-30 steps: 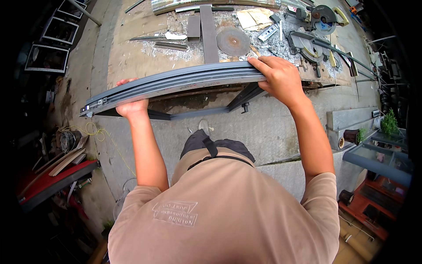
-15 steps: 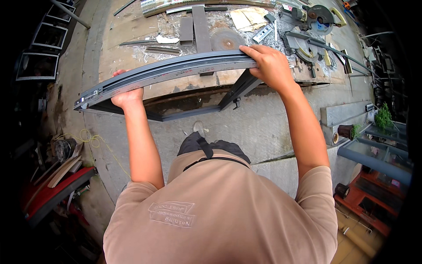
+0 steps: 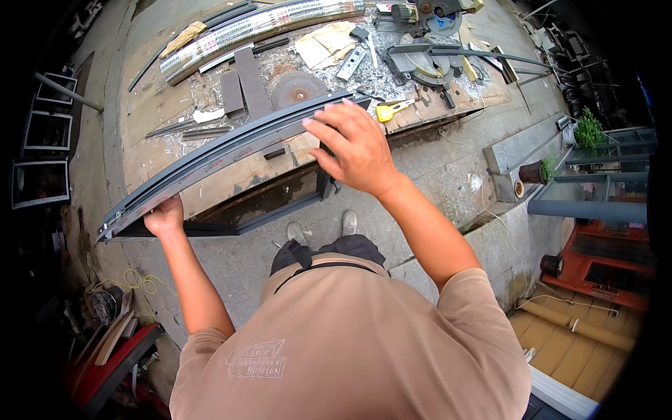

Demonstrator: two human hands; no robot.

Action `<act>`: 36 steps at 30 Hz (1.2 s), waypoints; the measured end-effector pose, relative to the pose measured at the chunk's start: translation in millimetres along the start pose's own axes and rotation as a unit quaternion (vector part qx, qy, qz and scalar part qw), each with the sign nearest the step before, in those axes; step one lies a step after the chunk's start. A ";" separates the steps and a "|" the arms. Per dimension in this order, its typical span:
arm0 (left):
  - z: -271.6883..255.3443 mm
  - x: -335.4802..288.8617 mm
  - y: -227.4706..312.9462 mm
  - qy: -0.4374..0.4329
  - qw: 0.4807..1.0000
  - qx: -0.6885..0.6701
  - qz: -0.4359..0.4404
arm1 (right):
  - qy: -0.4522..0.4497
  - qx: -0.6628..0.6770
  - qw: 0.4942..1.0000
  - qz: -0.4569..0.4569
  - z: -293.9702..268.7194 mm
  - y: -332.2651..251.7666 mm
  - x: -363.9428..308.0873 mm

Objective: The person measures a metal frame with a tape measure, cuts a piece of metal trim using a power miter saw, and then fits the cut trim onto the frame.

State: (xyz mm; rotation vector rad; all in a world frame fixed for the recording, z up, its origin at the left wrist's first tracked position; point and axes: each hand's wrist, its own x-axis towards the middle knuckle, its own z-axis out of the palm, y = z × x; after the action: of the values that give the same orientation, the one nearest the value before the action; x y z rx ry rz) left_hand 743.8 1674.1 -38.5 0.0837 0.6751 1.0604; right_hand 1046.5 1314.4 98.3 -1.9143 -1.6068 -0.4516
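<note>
A dark grey metal window frame stands on edge in front of me, its left end tilted nearer to me. My left hand supports the upper bar near that end, the palm below it and the fingers partly hidden behind. Close to the bar's right end is my right hand, with fingers stretched and apart. Its fingertips overlap the bar; whether they touch it I cannot tell. Beyond the right hand, a yellow hand tool lies on the workbench.
A mitre saw stands at the bench's far right. Flat grey metal pieces, a round disc and a long wrapped bundle lie across the bench among shavings. Potted plants sit at the right; a yellow cord lies at the left.
My right hand has loosened from its grip on the frame's corner, and its fingers have spread. The frame slants more steeply, its left end closer to me. My view has shifted to the right.
</note>
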 end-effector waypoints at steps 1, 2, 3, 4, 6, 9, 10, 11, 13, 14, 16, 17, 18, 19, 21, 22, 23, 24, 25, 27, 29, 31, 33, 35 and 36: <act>-20.7 6.4 4.0 0.026 1.000 0.008 -0.002 | 0.022 0.007 1.000 0.015 -6.4 0.9 -17.1; -52.8 19.3 9.3 0.053 0.998 0.017 0.001 | 0.044 0.018 0.998 0.029 -9.1 7.4 -36.2; -78.3 19.6 4.3 0.040 0.998 0.024 -0.033 | 0.040 0.016 0.996 0.084 -12.4 19.1 -58.5; -99.3 15.7 -5.0 0.027 0.997 0.032 -0.065 | 0.035 0.016 0.990 0.139 -13.4 38.8 -82.5; -126.1 -10.6 -46.1 0.091 0.985 0.103 -0.101 | -0.006 0.062 0.946 0.319 0.5 88.2 -135.2; -165.1 -74.3 -103.1 0.162 0.945 0.208 -0.192 | -0.111 0.071 0.854 0.504 18.5 162.4 -178.5; -172.6 -99.4 -123.3 0.200 0.923 0.251 -0.214 | -0.126 0.053 0.850 0.509 27.1 187.9 -184.7; -192.6 -121.4 -137.1 0.207 0.907 0.283 -0.232 | -0.145 0.044 0.847 0.509 39.4 210.5 -186.9; -205.4 -164.3 -172.4 0.209 0.858 0.388 -0.266 | -0.191 0.003 0.836 0.515 66.1 260.1 -200.1; -201.2 -188.1 -191.7 0.205 0.818 0.460 -0.277 | -0.217 -0.025 0.827 0.519 80.3 286.1 -206.0; -174.6 -226.7 -215.7 0.140 0.714 0.615 -0.302 | -0.231 -0.024 0.818 0.526 101.0 323.2 -203.0; -179.0 -241.0 -214.9 0.092 0.687 0.660 -0.289 | -0.236 -0.038 0.820 0.520 113.0 337.5 -200.4; -188.7 -255.6 -214.5 0.044 0.654 0.701 -0.281 | -0.243 -0.054 0.821 0.514 124.3 348.9 -200.4; -196.1 -271.3 -214.0 -0.004 0.616 0.739 -0.273 | -0.250 -0.064 0.815 0.518 134.4 360.2 -202.7; -199.4 -297.2 -209.4 0.070 0.644 0.716 -0.259 | -0.282 -0.068 0.801 0.523 149.6 370.3 -196.5; -201.7 -309.4 -207.8 0.103 0.658 0.702 -0.252 | -0.309 -0.063 0.791 0.523 150.7 369.5 -189.5; -205.5 -319.4 -204.3 0.139 0.677 0.682 -0.239 | -0.317 -0.061 0.797 0.510 156.1 372.1 -189.2; -216.1 -333.6 -197.7 0.173 0.693 0.661 -0.229 | -0.327 -0.061 0.801 0.498 160.3 371.1 -191.6; -224.3 -346.2 -194.9 0.206 0.711 0.636 -0.219 | -0.324 -0.081 0.809 0.483 164.1 368.0 -190.9; -238.2 -366.4 -186.0 0.226 0.689 0.654 -0.214 | -0.340 -0.093 0.809 0.470 171.5 364.3 -193.2; -248.4 -379.4 -187.5 0.239 0.672 0.667 -0.216 | -0.342 -0.101 0.812 0.462 175.9 364.9 -191.8; -237.9 -370.8 -192.6 0.214 0.657 0.684 -0.235 | -0.347 -0.120 0.813 0.452 177.1 375.6 -196.9; -230.9 -364.6 -195.3 0.176 0.632 0.715 -0.241 | -0.340 -0.118 0.813 0.458 174.9 366.7 -194.3; -229.7 -350.5 -193.7 0.112 0.595 0.760 -0.237 | -0.290 -0.075 0.815 0.496 170.2 349.4 -196.2; -222.6 -339.2 -191.1 0.095 0.596 0.767 -0.217 | -0.252 -0.047 0.821 0.510 170.9 349.5 -203.0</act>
State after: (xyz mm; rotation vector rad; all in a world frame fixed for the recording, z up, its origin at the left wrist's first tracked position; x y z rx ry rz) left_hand 665.2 1241.8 -128.1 1.2594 1.5620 -0.2813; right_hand 1323.2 1233.4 -232.5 -2.7565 -0.5644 0.4744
